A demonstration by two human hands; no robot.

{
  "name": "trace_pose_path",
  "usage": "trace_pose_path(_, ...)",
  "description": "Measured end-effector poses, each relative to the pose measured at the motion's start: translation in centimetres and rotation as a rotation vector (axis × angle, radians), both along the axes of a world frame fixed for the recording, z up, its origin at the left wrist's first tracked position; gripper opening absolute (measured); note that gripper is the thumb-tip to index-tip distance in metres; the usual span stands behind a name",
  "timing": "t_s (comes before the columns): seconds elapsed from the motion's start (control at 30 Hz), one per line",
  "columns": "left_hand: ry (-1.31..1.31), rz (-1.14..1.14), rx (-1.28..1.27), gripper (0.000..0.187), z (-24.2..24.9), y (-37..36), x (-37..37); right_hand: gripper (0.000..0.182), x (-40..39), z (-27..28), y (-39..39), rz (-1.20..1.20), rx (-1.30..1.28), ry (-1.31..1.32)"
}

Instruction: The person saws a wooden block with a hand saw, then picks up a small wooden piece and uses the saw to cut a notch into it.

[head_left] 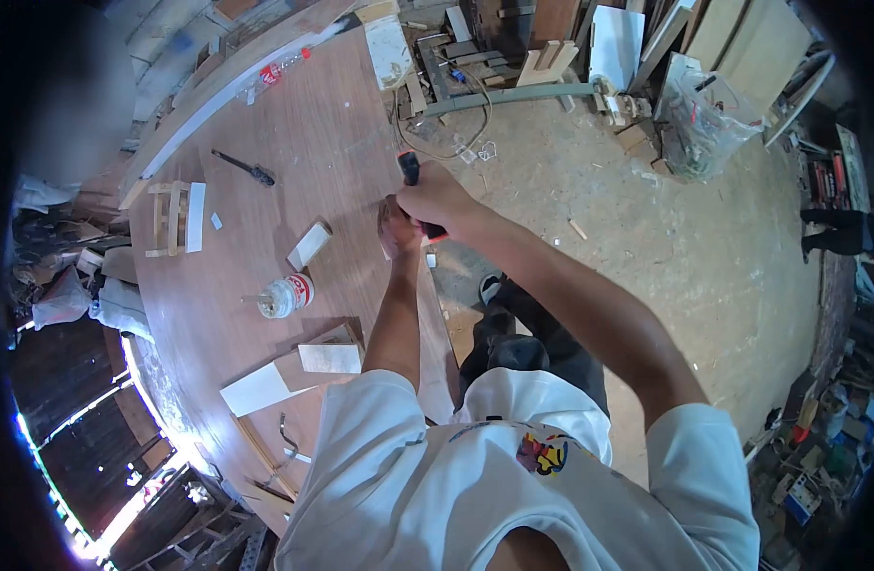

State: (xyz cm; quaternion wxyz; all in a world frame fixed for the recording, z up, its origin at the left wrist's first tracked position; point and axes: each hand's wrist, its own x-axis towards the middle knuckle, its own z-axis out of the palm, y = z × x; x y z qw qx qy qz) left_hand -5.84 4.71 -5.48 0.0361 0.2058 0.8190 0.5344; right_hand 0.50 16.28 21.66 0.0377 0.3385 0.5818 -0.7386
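My right hand [441,202] is closed around a black tool [409,168] with red-orange ends; its exact kind does not show. Right beside it, at the table's edge, my left hand [398,230] is bent with its fingers drawn in, and what it grips is hidden. A pale sliver shows just under that hand, too small to name. On the table [313,124], left of my hands, lie a small white-faced block [309,245] and a plastic cup [287,296] with a red-and-white label.
White-faced boards [329,359] lie near my left forearm. Farther off on the table are a black tool [244,167], a small wooden frame [168,219] and a plastic bottle [283,67]. Wood scraps and a clear bag [708,124] stand on the floor [589,181].
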Motion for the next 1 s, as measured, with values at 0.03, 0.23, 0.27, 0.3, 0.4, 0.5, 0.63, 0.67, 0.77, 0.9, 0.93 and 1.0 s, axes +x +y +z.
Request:
trace_pose_path(0.03,0.153,-0.014,-0.036,0.013,1.5,-0.1,0.5,0.01,-0.4,0.6,0.0,-0.001,0.022,-0.022)
trace_pose_path(0.23,0.342,0.045,-0.344,0.018,2.6,0.6,0.3,0.005,0.2,1.3,1.7,-0.007,-0.11,-0.095)
trace_pose_path(0.27,0.343,0.045,-0.347,0.018,4.0,0.3,0.8,0.006,-0.3,0.3,1.6,-0.035,-0.121,-0.133)
trace_pose_path(0.3,0.325,-0.017,-0.343,0.016,4.7,0.2,0.9,0.006,-1.2,-1.2,1.4,-0.04,-0.12,-0.127)
trace_pose_path(0.4,0.308,0.016,-0.315,0.013,5.0,0.4,1.2,0.004,-3.8,-2.4,0.6,-0.007,0.079,-0.132)
trace_pose_path(0.5,0.29,0.044,-0.338,0.014,4.3,0.6,1.0,0.008,-4.3,2.9,1.5,0.016,-0.029,-0.205)
trace_pose_path(0.63,0.257,0.005,-0.363,0.017,4.3,0.4,0.6,0.02,-3.4,-4.4,1.4,0.044,0.035,-0.218)
trace_pose_path(0.67,0.272,-0.058,-0.351,0.017,4.8,0.5,0.5,0.02,-3.6,-4.7,1.2,0.045,0.04,-0.216)
trace_pose_path(0.77,0.179,-0.017,-0.258,0.019,5.4,0.6,0.9,0.011,-5.2,-4.3,0.2,-0.071,0.019,-0.206)
trace_pose_path(0.9,0.052,0.03,-0.279,0.021,1.2,0.2,-0.2,0.007,-3.7,0.8,1.8,0.058,-0.056,-0.214)
trace_pose_path(0.93,0.16,-0.032,-0.35,0.022,1.8,-0.1,-0.3,0.006,-2.9,-0.7,1.3,0.058,0.019,-0.204)
trace_pose_path(1.0,0.277,-0.088,-0.406,0.023,2.7,0.2,-0.3,0.005,-2.7,-3.3,0.9,0.057,0.108,-0.186)
